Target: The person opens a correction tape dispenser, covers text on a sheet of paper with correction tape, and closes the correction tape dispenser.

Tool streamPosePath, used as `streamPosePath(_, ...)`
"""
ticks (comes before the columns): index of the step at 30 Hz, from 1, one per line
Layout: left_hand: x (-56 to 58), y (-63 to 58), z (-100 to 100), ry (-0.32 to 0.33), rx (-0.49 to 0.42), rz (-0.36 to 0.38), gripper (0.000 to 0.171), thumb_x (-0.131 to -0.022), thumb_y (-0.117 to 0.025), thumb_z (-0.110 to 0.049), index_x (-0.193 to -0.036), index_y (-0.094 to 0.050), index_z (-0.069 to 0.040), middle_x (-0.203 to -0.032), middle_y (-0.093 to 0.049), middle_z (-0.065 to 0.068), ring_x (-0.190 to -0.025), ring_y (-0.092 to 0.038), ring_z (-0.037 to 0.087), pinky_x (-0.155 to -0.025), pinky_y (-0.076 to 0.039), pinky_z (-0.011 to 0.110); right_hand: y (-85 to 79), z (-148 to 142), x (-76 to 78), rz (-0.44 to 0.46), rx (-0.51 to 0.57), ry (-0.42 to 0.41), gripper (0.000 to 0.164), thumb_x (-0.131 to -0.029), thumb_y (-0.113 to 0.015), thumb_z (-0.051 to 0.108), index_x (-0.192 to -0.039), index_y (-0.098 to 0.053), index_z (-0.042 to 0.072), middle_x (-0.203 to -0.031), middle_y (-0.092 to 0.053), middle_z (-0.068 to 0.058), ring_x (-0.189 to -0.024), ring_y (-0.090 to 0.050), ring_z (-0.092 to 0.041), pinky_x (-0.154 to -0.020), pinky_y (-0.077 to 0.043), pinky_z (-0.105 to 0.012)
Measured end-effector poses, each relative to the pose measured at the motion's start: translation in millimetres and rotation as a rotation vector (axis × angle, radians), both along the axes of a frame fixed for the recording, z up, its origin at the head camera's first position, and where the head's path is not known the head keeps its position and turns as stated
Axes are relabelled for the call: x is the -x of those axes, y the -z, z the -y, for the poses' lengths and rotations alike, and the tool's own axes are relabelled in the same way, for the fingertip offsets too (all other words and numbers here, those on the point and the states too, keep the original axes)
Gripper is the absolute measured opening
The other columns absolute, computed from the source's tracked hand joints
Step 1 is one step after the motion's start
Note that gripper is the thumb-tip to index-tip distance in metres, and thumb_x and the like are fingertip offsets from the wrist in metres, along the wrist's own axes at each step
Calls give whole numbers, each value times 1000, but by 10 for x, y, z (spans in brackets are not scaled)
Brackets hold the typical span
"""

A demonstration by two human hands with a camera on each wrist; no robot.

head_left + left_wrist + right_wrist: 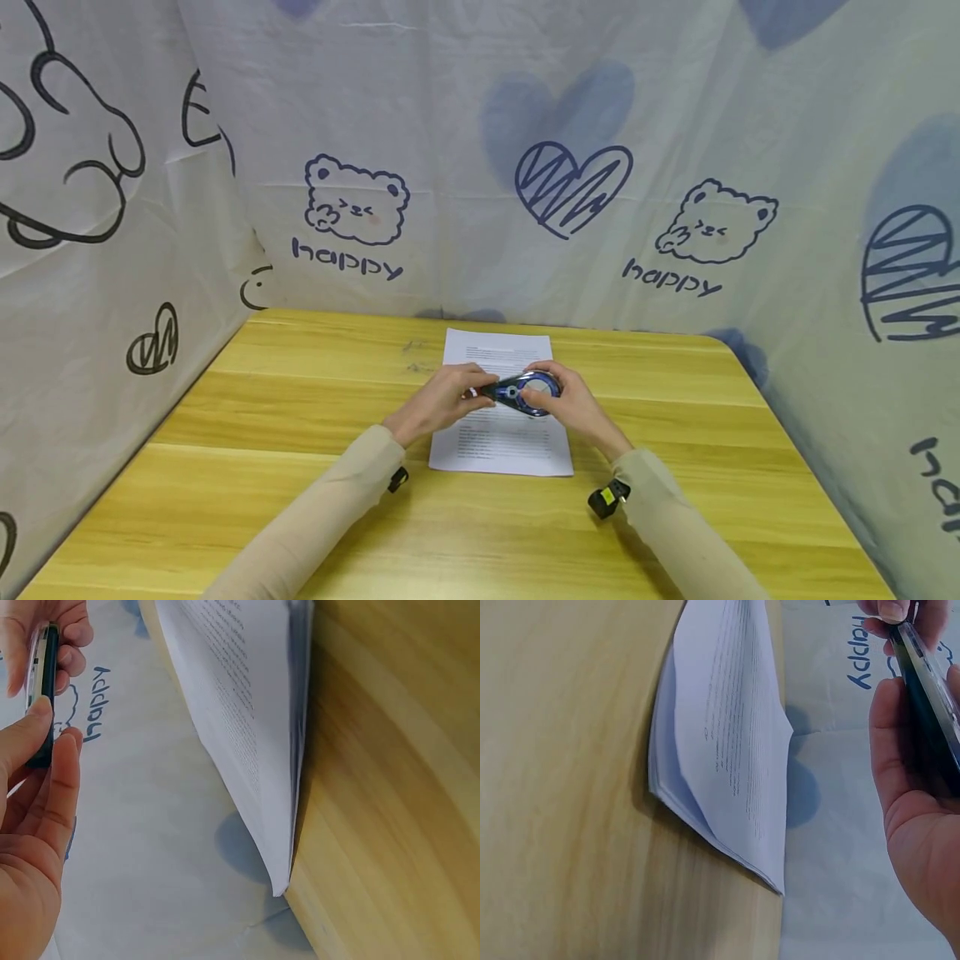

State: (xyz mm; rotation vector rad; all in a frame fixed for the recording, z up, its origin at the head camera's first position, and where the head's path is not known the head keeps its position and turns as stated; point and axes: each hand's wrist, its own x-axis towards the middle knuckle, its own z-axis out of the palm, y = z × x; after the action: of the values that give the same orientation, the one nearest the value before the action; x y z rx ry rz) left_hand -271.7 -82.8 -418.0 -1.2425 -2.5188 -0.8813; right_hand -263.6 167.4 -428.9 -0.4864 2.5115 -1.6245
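Both hands hold a correction tape dispenser (512, 392), blue and dark with a clear case, raised over a stack of printed paper (513, 450). The left hand (450, 398) pinches its narrow tip between thumb and fingers. At the wide round end, the right hand (573, 406) grips the body, thumb on the upper face. In the left wrist view the dispenser (45, 682) shows edge-on, spanning both hands. The right wrist view has its dark underside (922, 712) resting along the right fingers.
The paper lies on a yellow wood-grain table (315, 417), its sheets slightly lifted at the edges in the right wrist view. A white curtain (450, 217) with hearts and bear drawings hangs behind and at both sides. Small black cameras (607, 498) sit at the wrists.
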Motion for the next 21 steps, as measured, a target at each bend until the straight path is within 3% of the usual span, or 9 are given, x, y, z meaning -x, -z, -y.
streamPosePath(7,19,-14,-12,32,-25,-3,31,-85,-76,-11,-115,-71,-3,-99,-74,8,-81,-68,12,-72,-56,17,-10,-1,17,7,20,-3,38,-92,-70,25,-126,-58,12,-122,-59,-19,-103,-58,-31,-82,-53,-33)
streamPosePath(16,-9,-53,-11,18,-47,71,29,-84,-76,-10,-112,-73,-2,-101,-75,11,-83,-73,15,-71,-55,14,-17,18,-10,34,39,8,40,-92,-69,24,-128,-57,9,-124,-58,-20,-98,-60,-25,-80,-54,-31)
streamPosePath(21,-7,-44,-28,13,-44,61,29,-83,-77,-11,-111,-73,-2,-100,-76,11,-80,-73,13,-70,-55,12,12,14,-15,99,120,11,43,-93,-68,18,-132,-55,5,-127,-55,-25,-97,-61,-24,-81,-58,-46)
